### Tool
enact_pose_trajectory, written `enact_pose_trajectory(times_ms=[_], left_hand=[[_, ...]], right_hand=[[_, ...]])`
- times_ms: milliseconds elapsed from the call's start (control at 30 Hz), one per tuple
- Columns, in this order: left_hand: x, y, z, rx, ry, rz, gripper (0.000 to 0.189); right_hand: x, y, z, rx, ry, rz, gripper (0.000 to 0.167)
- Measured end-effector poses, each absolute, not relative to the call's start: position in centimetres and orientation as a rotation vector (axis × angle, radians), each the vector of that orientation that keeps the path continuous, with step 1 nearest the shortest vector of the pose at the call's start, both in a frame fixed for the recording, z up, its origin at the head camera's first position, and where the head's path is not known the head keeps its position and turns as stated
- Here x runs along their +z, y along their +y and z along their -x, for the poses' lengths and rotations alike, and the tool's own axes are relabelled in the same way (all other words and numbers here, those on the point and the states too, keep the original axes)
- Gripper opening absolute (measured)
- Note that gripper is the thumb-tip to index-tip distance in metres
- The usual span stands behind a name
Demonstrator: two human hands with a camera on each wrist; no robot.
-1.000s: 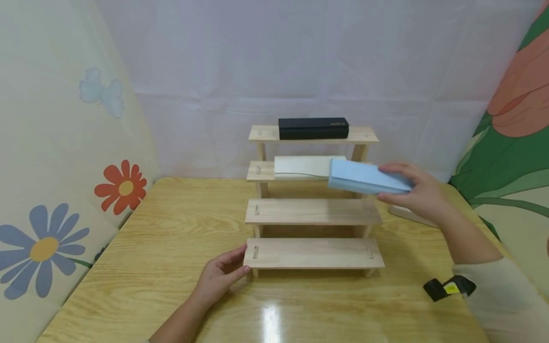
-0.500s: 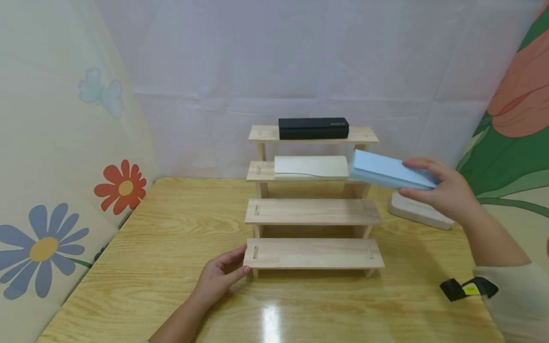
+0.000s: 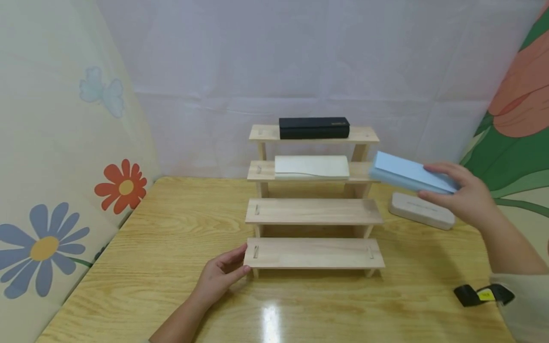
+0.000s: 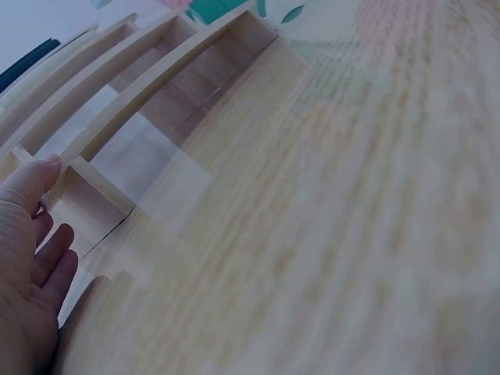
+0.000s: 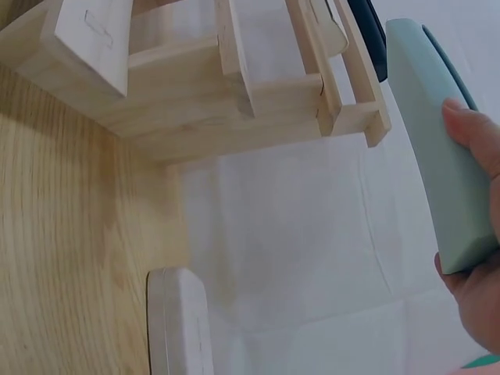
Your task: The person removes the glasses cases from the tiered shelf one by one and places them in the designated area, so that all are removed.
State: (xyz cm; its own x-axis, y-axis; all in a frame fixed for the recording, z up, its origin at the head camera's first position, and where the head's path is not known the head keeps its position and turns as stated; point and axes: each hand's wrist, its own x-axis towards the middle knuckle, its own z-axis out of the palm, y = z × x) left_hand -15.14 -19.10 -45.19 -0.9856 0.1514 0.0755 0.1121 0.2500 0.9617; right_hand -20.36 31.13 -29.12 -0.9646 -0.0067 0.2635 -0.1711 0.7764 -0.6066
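Note:
A light blue glasses case (image 3: 411, 174) is in the air, held between the thumb and fingers of my right hand (image 3: 465, 193), to the right of a four-step wooden display shelf (image 3: 315, 252). In the right wrist view the blue case (image 5: 437, 148) is tilted, with my thumb across its side. My left hand (image 3: 223, 276) grips the left end of the lowest step; in the left wrist view its thumb (image 4: 31, 183) lies against the board's edge. On the top step sits a black glasses case (image 3: 314, 128). A white glasses case (image 3: 311, 167) lies on the step below it.
A greyish-white case (image 3: 421, 210) lies on the wooden table (image 3: 180, 228), right of the shelf and below my right hand. A pale cloth (image 3: 300, 57) hangs behind. Flower-printed panels (image 3: 47, 166) stand at both sides.
My right hand has carried the blue case rightward, away from in front of the white case. The greyish-white case has come fully into sight. My left hand has stayed put.

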Motion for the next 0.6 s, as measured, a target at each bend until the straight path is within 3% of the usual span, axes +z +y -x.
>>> enact_pose_trajectory(times_ms=[600], left_hand=[[-45.3,-19.2,15.2,1.919,2.425,-0.282,0.055]], right_hand=[[-30.7,33.3,19.6,0.897,-2.780,0.038,0.075]])
